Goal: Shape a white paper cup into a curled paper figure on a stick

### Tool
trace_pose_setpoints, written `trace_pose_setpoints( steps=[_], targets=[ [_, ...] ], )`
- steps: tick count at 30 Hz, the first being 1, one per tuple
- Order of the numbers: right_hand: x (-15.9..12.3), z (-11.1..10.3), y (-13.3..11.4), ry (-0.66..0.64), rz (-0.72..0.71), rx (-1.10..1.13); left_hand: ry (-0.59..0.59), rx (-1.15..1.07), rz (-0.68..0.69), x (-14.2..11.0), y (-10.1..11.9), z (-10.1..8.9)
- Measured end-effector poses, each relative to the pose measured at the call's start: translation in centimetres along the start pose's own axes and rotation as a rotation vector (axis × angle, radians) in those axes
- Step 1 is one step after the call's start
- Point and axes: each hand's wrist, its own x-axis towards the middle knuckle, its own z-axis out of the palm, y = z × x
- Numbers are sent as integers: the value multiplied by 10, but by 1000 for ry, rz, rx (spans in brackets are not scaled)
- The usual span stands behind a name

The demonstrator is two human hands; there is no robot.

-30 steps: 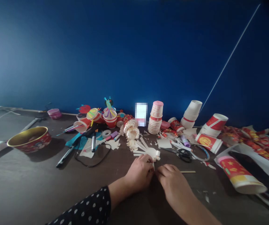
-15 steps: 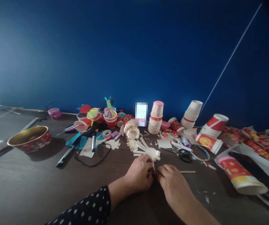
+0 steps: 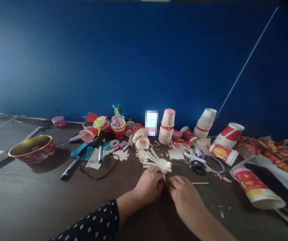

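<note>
A white paper cup cut into strips (image 3: 162, 163) lies flat in front of my hands, its strips fanned to the left. A few strips at its right edge are curled. One strip runs down between my fingertips. My left hand (image 3: 149, 186) is closed at the cup's near side, its fingers pinching that strip. My right hand (image 3: 185, 194) is closed beside it, with a thin wooden stick (image 3: 201, 183) running under its fingers and poking out to the right. The fingertips of both hands nearly meet, and the stick's other end is hidden there.
Behind lies another curled-strip paper cup (image 3: 142, 144). Black scissors (image 3: 197, 167) sit right of the cut cup. Stacked paper cups (image 3: 167, 129) stand farther back. At left are a gold-lined bowl (image 3: 32, 150) and a marker (image 3: 100, 153); at right, a red-yellow cup (image 3: 258, 189) lies tipped.
My fingers have shifted slightly around the strip, and the bit of stick that showed by my left hand is now hidden. The cut cup stays in place.
</note>
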Motion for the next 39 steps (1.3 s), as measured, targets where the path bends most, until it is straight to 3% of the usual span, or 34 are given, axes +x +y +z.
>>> trace_pose_setpoints(
  steps=[10,22,30,34,39],
  targets=[
    [1,3,-2,41,6,-39,32,6,-1,0,-1,-1],
    [2,4,-5,-21,43,-59,-22,-10,-29,2,-2,-2],
    [-3,-11,-3,-135,137,66,-29,116,67,4,-4,1],
    [-6,-13,-2,-121,126,153,-45,222,93,5,-6,2],
    [-5,-11,-6,-88,80,92,-86,332,129,6,-4,-1]
  ],
)
